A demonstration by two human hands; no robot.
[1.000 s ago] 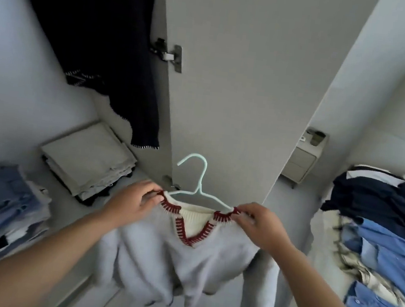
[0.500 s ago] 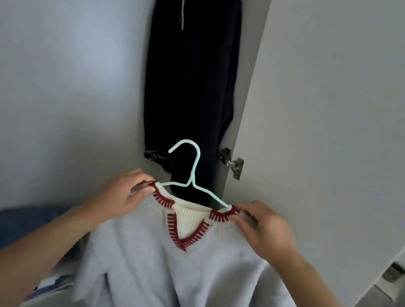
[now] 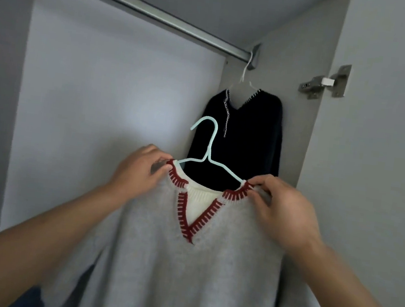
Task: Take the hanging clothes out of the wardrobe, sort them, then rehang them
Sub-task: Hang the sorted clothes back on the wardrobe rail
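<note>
- The left hand point(image 3: 138, 171) and the right hand point(image 3: 281, 209) each pinch a shoulder of the grey sweater point(image 3: 181, 278) at the neckline, one on each side, likely to keep it spread and level on the pale blue hanger point(image 3: 208, 151)
- The sweater sits in front of the open wardrobe, below the rail point(image 3: 138, 5), with the hanger's hook upright and free, apparently ready to be lifted onto it
- A dark sweater point(image 3: 244, 138) already hangs at the rail's right end, just behind the hook, beside the door hinge point(image 3: 324, 84); it crowds that end, so the bare stretch to its left looks the easier spot
</note>
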